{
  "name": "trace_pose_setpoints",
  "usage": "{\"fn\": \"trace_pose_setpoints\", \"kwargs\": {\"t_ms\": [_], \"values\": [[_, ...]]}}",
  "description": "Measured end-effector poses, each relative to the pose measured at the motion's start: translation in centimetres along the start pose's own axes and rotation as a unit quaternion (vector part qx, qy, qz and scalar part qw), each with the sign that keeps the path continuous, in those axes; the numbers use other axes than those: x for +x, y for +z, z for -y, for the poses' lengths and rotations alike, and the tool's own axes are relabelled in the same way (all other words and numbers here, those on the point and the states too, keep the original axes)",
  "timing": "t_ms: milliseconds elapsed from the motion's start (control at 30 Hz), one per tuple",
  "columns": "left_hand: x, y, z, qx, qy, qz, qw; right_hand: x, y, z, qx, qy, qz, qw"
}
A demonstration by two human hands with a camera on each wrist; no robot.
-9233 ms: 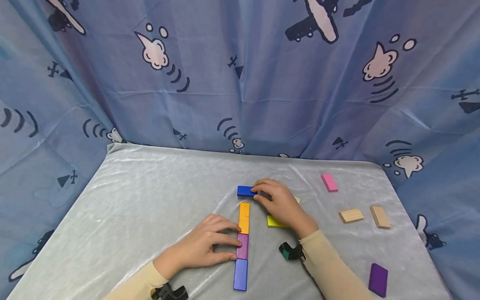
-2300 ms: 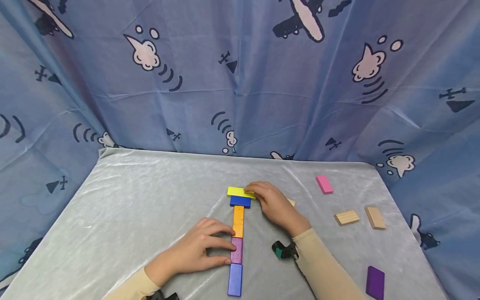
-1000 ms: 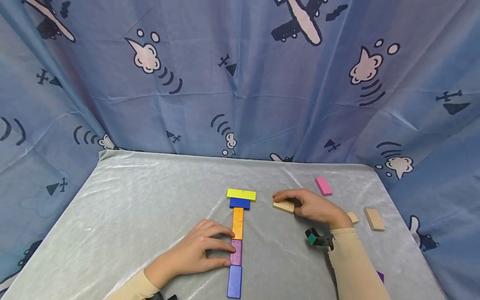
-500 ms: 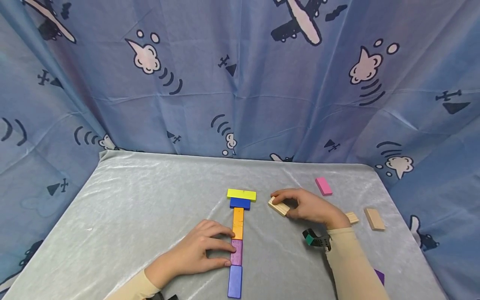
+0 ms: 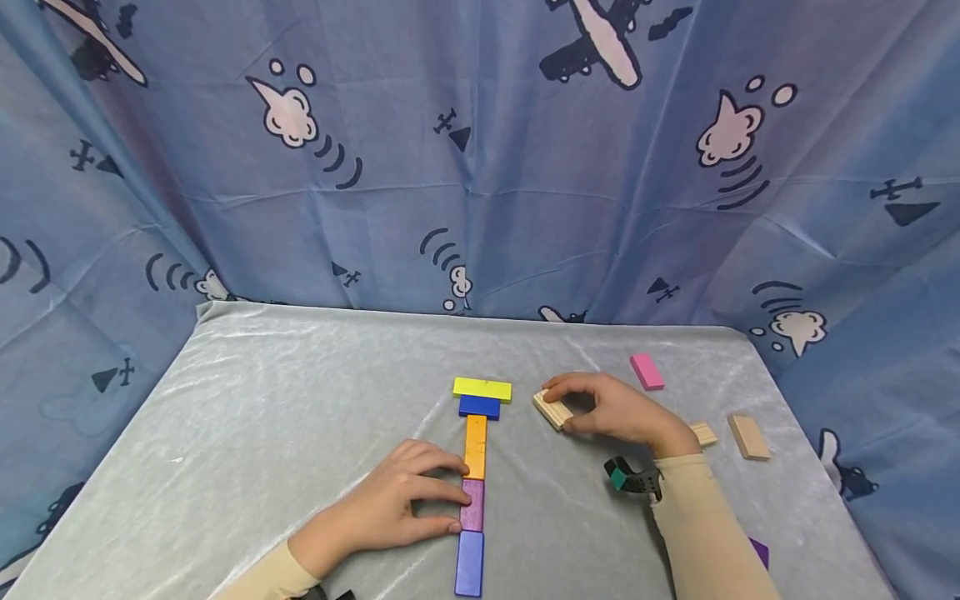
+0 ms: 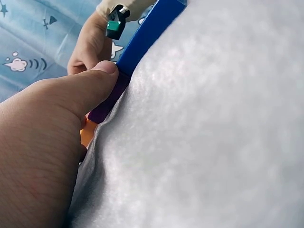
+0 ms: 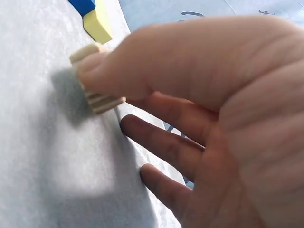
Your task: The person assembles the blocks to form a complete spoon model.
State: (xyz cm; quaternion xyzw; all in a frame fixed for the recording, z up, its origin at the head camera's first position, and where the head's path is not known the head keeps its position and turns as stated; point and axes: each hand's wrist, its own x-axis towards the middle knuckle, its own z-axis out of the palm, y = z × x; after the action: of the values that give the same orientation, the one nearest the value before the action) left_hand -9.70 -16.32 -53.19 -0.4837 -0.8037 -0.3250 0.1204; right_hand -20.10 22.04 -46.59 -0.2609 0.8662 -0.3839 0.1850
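Note:
In the head view several blocks form a column: a light blue block [image 5: 469, 563] nearest, then a purple-pink block [image 5: 472, 505] and an orange block [image 5: 476, 447]. A dark blue block [image 5: 479, 407] lies crosswise at the far end, with a longer yellow block [image 5: 482, 389] behind it. My left hand [image 5: 401, 496] rests beside the column, its spread fingertips touching the left edge around the purple-pink block. To the right, my right hand [image 5: 615, 410] pinches a plain wooden block [image 5: 552, 410] between thumb and fingers, slanted; the right wrist view shows its grooved side [image 7: 102, 102].
Right of my right hand lie a pink block [image 5: 647, 372], a second grooved wooden block [image 5: 703, 434] partly behind the wrist, and a plain wooden block [image 5: 748, 437]. A dark purple block [image 5: 760, 552] peeks past the sleeve. A patterned blue curtain [image 5: 390, 150] borders the grey cloth-covered table [image 5: 285, 383].
Over these frames my right hand sets the dark blue and yellow blocks crosswise at the column's end, then takes the wooden block, turns it and shifts it slightly left. My left hand stays put.

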Motion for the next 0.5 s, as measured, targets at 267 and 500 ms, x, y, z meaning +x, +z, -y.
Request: {"fn": "trace_pose_setpoints", "kwargs": {"t_ms": [267,500], "values": [[-0.1,0.0,0.0,0.002,0.002,-0.003,1.0,0.3,0.3,0.6,-0.004,0.011,-0.034,0.9993],[-0.1,-0.1,0.2,0.004,0.001,-0.002,1.0,1.2,0.3,0.8,-0.032,-0.009,-0.1,0.9944]]}}
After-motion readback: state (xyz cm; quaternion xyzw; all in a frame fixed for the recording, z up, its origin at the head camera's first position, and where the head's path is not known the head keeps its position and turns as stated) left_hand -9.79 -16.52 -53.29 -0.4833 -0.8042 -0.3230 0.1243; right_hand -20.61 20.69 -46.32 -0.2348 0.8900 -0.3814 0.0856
